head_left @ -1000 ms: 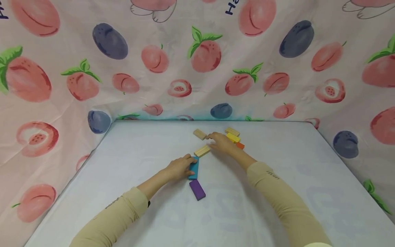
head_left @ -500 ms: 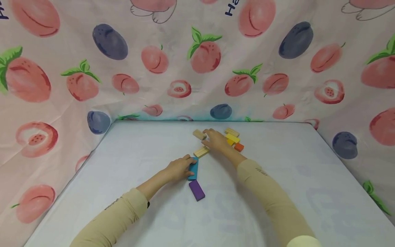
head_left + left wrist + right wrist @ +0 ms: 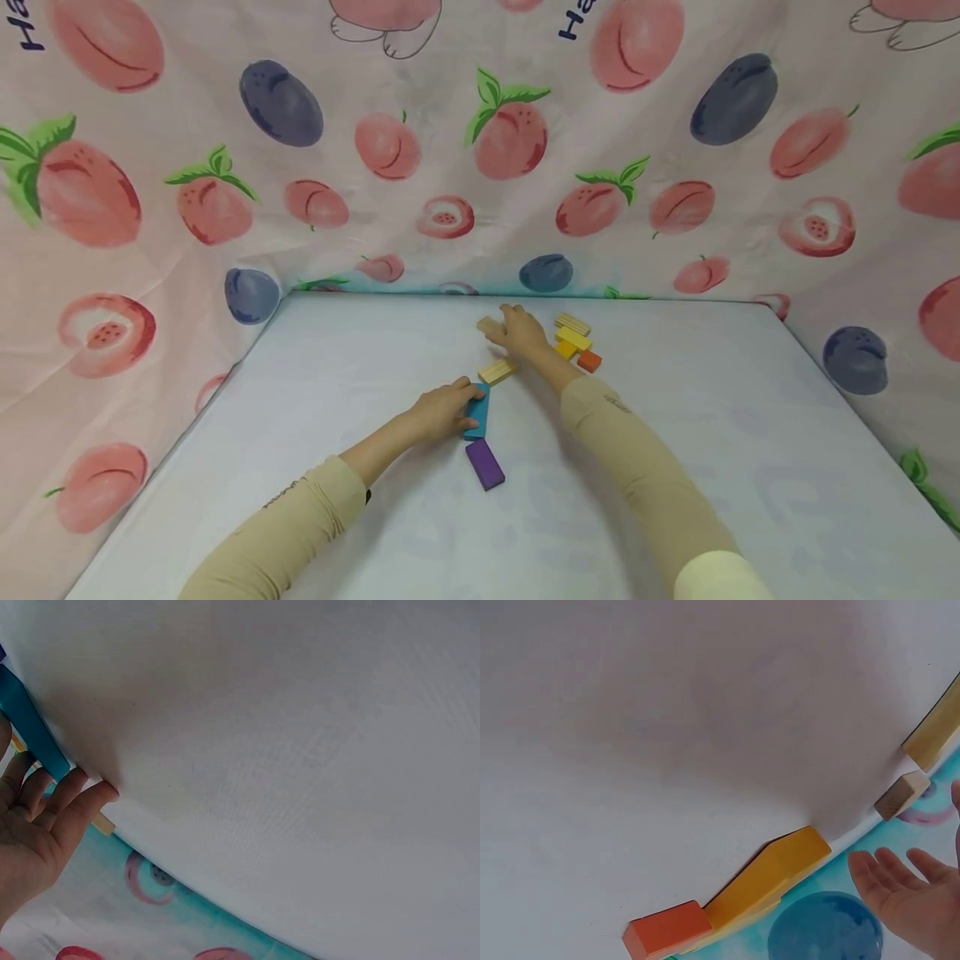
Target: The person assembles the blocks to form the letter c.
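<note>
A blue block (image 3: 477, 412) lies on the white table, and my left hand (image 3: 442, 411) holds it from its left side. The thumb is near its front end and the fingers are by its far end. In the left wrist view, the fingers (image 3: 73, 814) extend beyond the end of that block. Farther back, my right hand (image 3: 522, 333) is over the right end of a plain wooden block (image 3: 487, 327), fingers extended and overlapping it. In the right wrist view, this wooden block (image 3: 901, 796) shows just beyond the loosely spread fingers (image 3: 866, 877).
A second wooden block (image 3: 497, 370) sits beyond the blue one, a purple block (image 3: 485, 464) in front. Right of my right hand lie an orange block (image 3: 589, 361), yellow blocks (image 3: 573, 337) and ridged wooden pieces (image 3: 572, 323). A fruit-print cloth (image 3: 450, 167) stands behind the table.
My right hand has moved left and away, from beside the far wooden block to over its right end. The left hand stays at the blue block. The head view has shifted slightly.
</note>
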Demonstrator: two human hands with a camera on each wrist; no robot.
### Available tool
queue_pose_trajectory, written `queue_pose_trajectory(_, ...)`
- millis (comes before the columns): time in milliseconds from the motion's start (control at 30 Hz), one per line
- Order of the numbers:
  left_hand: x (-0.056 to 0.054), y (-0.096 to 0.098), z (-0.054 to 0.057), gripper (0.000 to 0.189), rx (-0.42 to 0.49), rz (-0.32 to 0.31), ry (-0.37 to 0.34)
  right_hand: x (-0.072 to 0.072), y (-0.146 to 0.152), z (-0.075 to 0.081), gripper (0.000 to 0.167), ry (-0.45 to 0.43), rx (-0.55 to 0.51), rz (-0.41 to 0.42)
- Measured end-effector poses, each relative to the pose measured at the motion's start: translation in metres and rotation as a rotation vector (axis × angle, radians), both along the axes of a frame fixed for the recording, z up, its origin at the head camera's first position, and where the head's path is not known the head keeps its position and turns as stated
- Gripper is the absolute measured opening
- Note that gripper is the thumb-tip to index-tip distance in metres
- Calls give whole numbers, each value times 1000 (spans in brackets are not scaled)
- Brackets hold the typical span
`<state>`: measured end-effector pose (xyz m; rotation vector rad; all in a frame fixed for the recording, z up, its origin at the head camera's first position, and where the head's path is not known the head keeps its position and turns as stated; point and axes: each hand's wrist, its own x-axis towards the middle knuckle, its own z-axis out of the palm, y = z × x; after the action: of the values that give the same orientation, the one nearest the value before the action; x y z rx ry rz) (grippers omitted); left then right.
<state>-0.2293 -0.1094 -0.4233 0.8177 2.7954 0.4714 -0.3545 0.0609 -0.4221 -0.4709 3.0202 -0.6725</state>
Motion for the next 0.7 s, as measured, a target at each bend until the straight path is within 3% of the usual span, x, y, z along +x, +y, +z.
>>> queue_pose_trajectory(267, 0, 0, 1, 46, -16, -3, 13, -11, -4, -3, 69, -143, 52, 15)
queue_pose_trajectory(367, -1, 0, 1, 46, -17, -4, 21, -24, -4, -8, 66, -215, 48, 3)
queue_pose_trajectory(433, -1, 0, 0, 46, -22, 2, 21, -37, -3, -22, 60, -203, 47, 6)
queue_pose_trajectory(567, -1, 0, -1, 46, -21, 2, 18, -94, 4, -96, 42, -49, 37, -7)
queue_pose_trajectory(600, -1, 0, -1, 46, -20, 1, 18, -103, 6, -108, 41, -33, 34, -22)
queue_pose_trajectory(700, -1, 1, -1, 45, -8, -8, 16, -115, 8, -128, 35, -5, 30, -88)
